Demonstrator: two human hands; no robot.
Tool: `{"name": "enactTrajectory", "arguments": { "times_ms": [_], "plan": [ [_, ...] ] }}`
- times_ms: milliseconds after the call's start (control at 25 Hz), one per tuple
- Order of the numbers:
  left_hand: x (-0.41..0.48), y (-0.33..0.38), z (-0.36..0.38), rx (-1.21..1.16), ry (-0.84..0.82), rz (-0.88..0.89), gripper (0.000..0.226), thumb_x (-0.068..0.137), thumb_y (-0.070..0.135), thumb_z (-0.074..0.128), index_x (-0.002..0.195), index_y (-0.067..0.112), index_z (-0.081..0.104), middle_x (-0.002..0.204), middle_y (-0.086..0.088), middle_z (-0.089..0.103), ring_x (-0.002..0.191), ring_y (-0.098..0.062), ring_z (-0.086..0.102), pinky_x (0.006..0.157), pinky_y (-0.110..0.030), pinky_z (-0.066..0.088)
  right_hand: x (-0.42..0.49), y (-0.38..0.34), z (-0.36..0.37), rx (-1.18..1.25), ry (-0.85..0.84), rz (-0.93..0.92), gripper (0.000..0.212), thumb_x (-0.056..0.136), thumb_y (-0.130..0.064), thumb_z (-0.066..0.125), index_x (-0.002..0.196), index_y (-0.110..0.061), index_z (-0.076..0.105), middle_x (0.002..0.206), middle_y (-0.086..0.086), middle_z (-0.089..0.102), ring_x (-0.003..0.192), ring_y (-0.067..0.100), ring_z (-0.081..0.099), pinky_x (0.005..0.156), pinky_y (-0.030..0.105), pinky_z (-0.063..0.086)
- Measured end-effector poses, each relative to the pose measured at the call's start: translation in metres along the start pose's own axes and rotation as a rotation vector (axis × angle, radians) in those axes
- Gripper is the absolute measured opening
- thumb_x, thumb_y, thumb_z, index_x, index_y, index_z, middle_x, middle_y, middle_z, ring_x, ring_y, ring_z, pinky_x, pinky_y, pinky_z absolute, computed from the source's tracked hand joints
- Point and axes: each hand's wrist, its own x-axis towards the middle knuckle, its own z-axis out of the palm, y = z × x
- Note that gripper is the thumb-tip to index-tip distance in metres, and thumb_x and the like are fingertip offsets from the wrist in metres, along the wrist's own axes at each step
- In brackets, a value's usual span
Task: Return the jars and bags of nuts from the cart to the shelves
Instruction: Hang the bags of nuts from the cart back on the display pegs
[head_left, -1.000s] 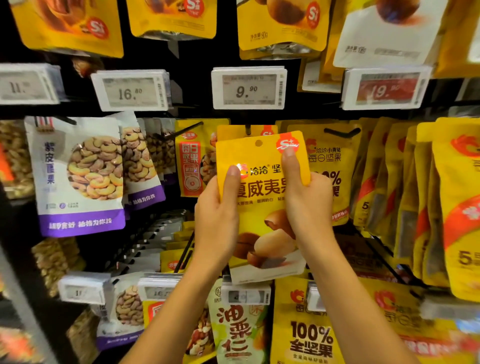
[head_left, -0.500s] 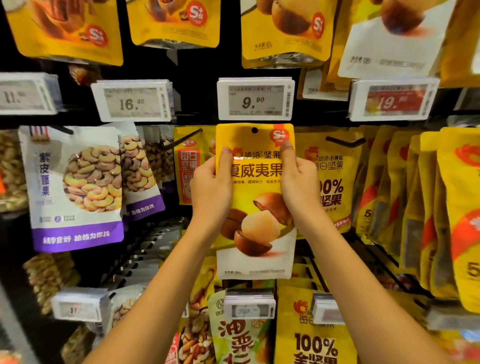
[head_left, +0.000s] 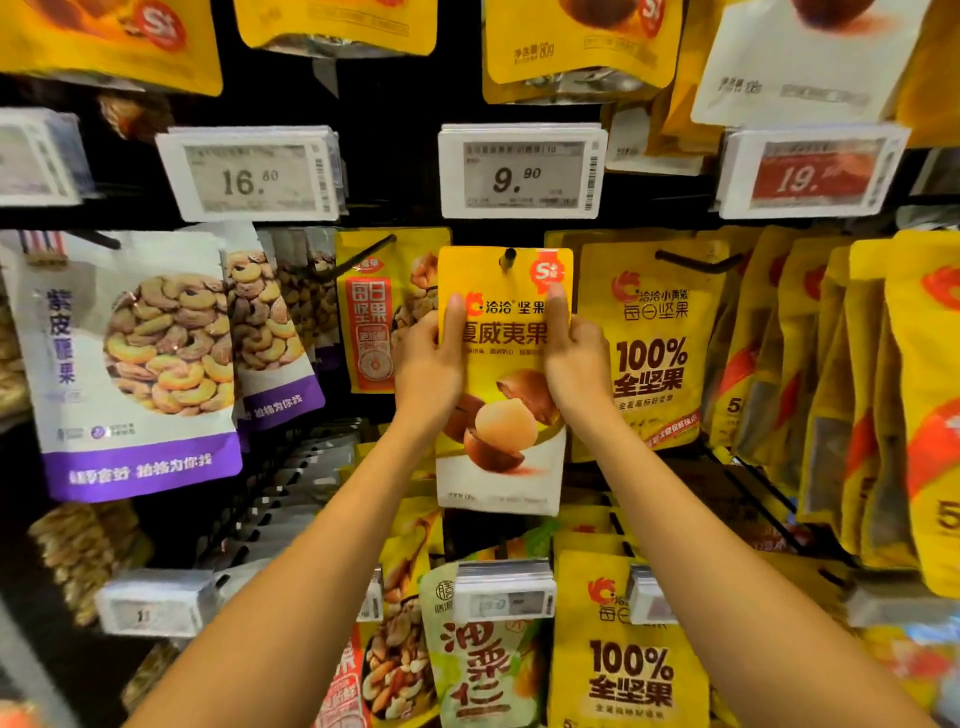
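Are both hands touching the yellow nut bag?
Touching. The head view shows the left hand and right hand gripping the yellow nut bag's side edges, thumbs pressed on its front.

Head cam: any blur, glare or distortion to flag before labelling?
Head view: wide-angle bowing at the edges; centre sharp, the macadamia bag and 9.90 price tag readable; the red price tag and lower-left tag smeared; no strong glare; shelf back dark.

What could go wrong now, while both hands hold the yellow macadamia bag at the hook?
The hook tip only just shows through the hole of the macadamia bag; if the left hand and right hand let go early, it may slide off. Pushing hard might tear the hole.
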Motion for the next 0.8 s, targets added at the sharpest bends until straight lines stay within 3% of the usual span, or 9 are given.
{"name": "enactTrajectory", "arguments": {
  "times_ms": [80,160,240,320,400,480,560,680,800],
  "plan": [
    [0.001,-0.012,0.000,0.062,-0.012,0.030,0.042,0.099,0.041,0.036,0.082,0.009,0.058,0.072,0.007,0.059,0.068,-0.005,0.054,0.061,-0.023,0.038,-0.002,0.008,0.004,0.008,0.003,0.053,0.047,0.098,-0.048,0.030,0.081,-0.016,0.061,0.075,-0.004,0.063,0.071,0.010,0.060,0.063,0.029,0.045],
    [-0.003,-0.015,-0.006,0.085,-0.021,0.005,0.033,0.099,0.040,0.037,0.087,0.013,0.053,0.075,0.008,0.054,0.072,-0.008,0.051,0.057,-0.014,0.034,-0.008,0.012,0.003,-0.066,0.074,0.079,0.043,0.098,-0.048,0.031,0.100,-0.015,0.059,0.092,-0.003,0.063,0.089,0.014,0.060,0.068,0.027,0.042],
    [-0.017,-0.011,-0.019,0.110,0.013,-0.039,0.026,0.098,0.037,0.043,0.102,0.014,0.054,0.089,0.007,0.057,0.086,-0.011,0.053,0.067,-0.015,0.036,-0.026,0.016,-0.003,-0.236,0.228,0.043,0.039,0.099,-0.041,0.036,0.119,-0.012,0.053,0.117,0.003,0.055,0.112,0.019,0.050,0.084,0.025,0.037],
    [-0.052,-0.005,-0.044,0.106,0.089,-0.080,0.019,0.097,0.030,0.046,0.105,0.015,0.056,0.095,0.006,0.060,0.089,-0.010,0.056,0.075,-0.020,0.041,-0.069,0.018,-0.010,-0.216,0.264,-0.022,0.033,0.099,-0.030,0.041,0.123,-0.010,0.052,0.126,0.006,0.051,0.110,0.015,0.049,0.086,0.011,0.035],
    [-0.107,0.004,-0.076,-0.018,0.099,-0.167,0.015,0.097,0.019,0.046,0.089,0.017,0.059,0.080,0.004,0.065,0.073,-0.007,0.062,0.068,-0.021,0.048,-0.122,0.016,-0.010,-0.004,0.093,-0.050,0.019,0.098,-0.022,0.042,0.109,-0.016,0.057,0.114,0.005,0.056,0.090,0.007,0.056,0.070,0.002,0.038],
    [-0.174,0.010,-0.110,-0.097,0.125,-0.277,0.025,0.097,0.012,0.043,0.078,0.016,0.059,0.060,0.006,0.065,0.054,-0.004,0.060,0.055,-0.014,0.048,-0.177,0.011,-0.006,0.152,-0.123,-0.038,0.019,0.098,-0.022,0.041,0.090,-0.028,0.057,0.094,-0.002,0.062,0.074,0.003,0.061,0.064,0.010,0.043],
    [-0.250,0.015,-0.142,-0.061,0.217,-0.433,0.031,0.098,0.013,0.041,0.074,0.015,0.059,0.052,0.006,0.064,0.047,-0.003,0.057,0.050,-0.013,0.045,-0.233,0.007,0.004,0.273,-0.411,0.002,0.023,0.096,-0.027,0.039,0.082,-0.032,0.057,0.078,-0.011,0.063,0.066,0.007,0.062,0.061,0.021,0.048],
    [-0.379,0.033,-0.190,0.005,0.513,-0.698,0.031,0.097,0.011,0.040,0.073,0.012,0.059,0.050,0.004,0.063,0.043,-0.003,0.054,0.049,-0.015,0.043,-0.335,0.006,0.024,0.436,-0.866,0.178,0.029,0.098,-0.023,0.038,0.079,-0.022,0.060,0.065,-0.004,0.063,0.059,0.008,0.060,0.058,0.020,0.050],
    [-0.498,0.062,-0.228,0.058,0.863,-0.857,0.031,0.096,0.007,0.040,0.071,0.009,0.058,0.048,0.002,0.060,0.039,-0.001,0.051,0.046,-0.014,0.042,-0.435,0.002,0.040,0.434,-1.193,0.338,0.033,0.101,-0.014,0.038,0.077,-0.015,0.061,0.054,-0.006,0.065,0.051,0.002,0.059,0.053,0.013,0.047]
  ]
}}
